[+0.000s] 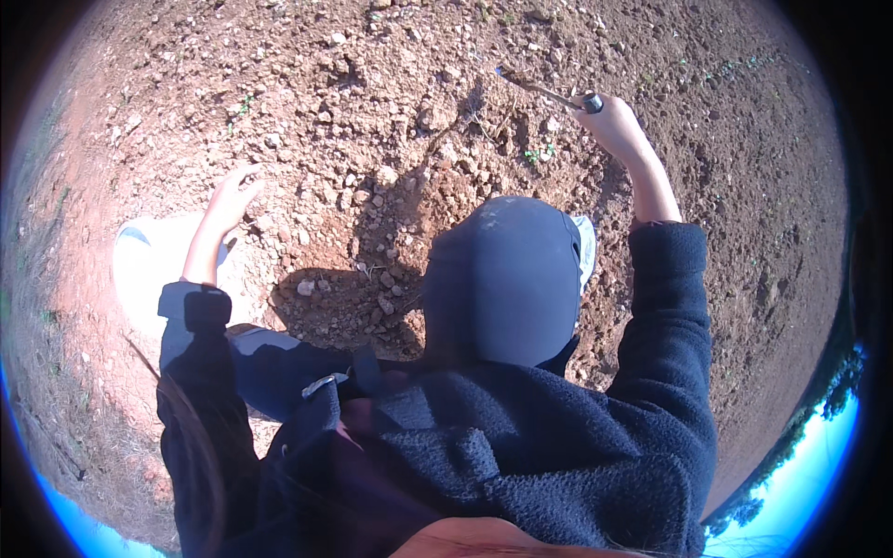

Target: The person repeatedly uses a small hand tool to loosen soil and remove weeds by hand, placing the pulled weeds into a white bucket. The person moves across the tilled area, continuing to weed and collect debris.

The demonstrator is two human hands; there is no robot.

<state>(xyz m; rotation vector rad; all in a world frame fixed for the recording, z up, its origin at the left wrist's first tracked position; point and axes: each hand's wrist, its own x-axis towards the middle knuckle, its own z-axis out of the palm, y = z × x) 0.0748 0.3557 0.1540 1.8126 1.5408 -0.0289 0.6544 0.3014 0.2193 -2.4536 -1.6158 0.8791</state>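
Note:
My right hand [608,125] grips the dark handle of a hand tool [551,94] at the upper right. The tool's thin metal shaft points up and left, and its far end lies over the loose brown soil [418,97], its exact shape hard to tell. At the left, my left hand [234,199] hangs over the ground with fingers apart and slightly bent, holding nothing. Just below and beside that hand stands a bright white container [150,272], its surface washed out by sunlight. My bent knee [520,279] in grey cloth lies between the two arms.
Cloddy, stony soil spreads around me, with small green plants [539,154] near the tool and another green sprig [244,106] farther left. Shadows of my body fall on the ground. Dry grass [98,446] edges the lower left, and trees [841,383] line the far right.

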